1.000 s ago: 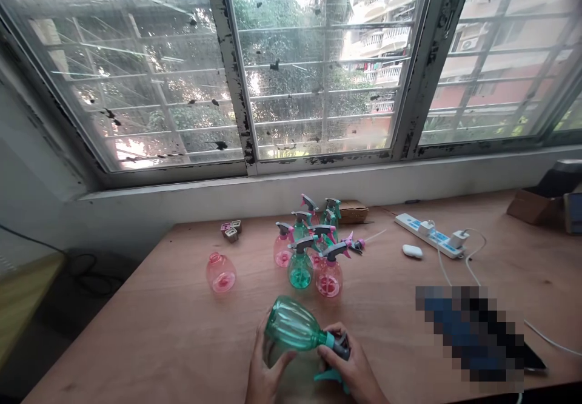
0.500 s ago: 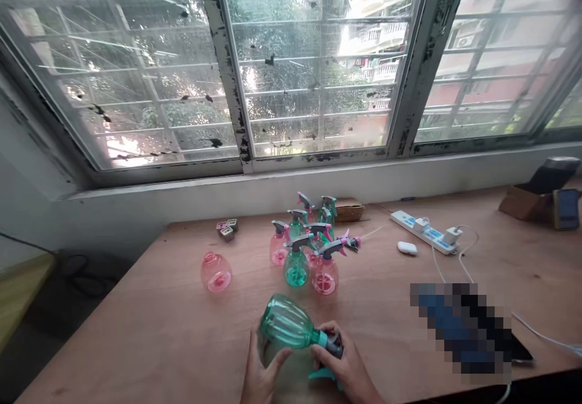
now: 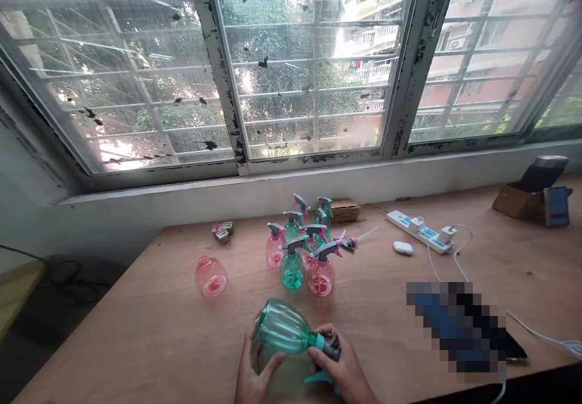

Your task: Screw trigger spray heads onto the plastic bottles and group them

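Green bottle (image 3: 284, 326) cupped by left hand (image 3: 253, 372), grip wide; spray head (image 3: 331, 349) clasped by right hand (image 3: 345, 369), grip closed. Grouped bottles (image 3: 292, 272) topped; pink bottle (image 3: 211, 275) left headless, sprayer (image 3: 348, 242) loose.

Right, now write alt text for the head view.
A green bottle is held sideways over a table, left hand on its body, right hand on its spray head. Behind it stand pink and green spray bottles, with a headless pink bottle to the left and a power strip to the right, below a window.
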The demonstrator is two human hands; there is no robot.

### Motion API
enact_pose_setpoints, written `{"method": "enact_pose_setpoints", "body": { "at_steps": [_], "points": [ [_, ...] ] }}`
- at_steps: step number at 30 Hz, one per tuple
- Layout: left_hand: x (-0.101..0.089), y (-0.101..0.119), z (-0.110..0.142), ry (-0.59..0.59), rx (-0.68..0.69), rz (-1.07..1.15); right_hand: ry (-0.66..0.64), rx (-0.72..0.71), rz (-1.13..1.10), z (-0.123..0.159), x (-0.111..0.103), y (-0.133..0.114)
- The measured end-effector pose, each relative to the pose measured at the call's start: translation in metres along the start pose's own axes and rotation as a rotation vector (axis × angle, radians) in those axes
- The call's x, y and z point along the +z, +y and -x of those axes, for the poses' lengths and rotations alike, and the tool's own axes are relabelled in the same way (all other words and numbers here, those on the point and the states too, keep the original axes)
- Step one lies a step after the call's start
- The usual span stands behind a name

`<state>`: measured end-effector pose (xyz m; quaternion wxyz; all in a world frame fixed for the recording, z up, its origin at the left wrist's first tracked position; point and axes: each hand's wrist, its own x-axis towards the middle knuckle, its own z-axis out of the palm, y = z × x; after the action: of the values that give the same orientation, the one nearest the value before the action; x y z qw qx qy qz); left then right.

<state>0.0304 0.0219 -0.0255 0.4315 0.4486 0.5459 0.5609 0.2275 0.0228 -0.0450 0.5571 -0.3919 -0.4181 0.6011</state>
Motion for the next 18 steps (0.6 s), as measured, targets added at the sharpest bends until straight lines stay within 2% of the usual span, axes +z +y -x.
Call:
{"method": "enact_pose_setpoints", "body": {
  "at_steps": [3, 7, 9, 13, 18],
  "points": [
    [0.004, -0.001, 0.001, -0.018, -0.009, 0.014, 0.022, -0.005, -0.020, 0.000, -0.001, 0.002],
    [0.008, -0.002, 0.003, 0.084, -0.005, 0.025, 0.002, -0.016, 0.004, 0.001, 0.003, -0.004],
    [0.007, -0.002, 0.002, 0.098, -0.011, 0.025, -0.022, -0.015, 0.020, 0.002, 0.004, -0.008],
    [0.000, -0.002, -0.002, 0.020, -0.054, 0.029, -0.020, 0.000, 0.016, 0.001, 0.003, -0.008],
    [0.002, -0.007, 0.001, -0.017, 0.007, 0.057, 0.021, 0.003, -0.054, -0.003, -0.001, 0.001]
  ]
}}
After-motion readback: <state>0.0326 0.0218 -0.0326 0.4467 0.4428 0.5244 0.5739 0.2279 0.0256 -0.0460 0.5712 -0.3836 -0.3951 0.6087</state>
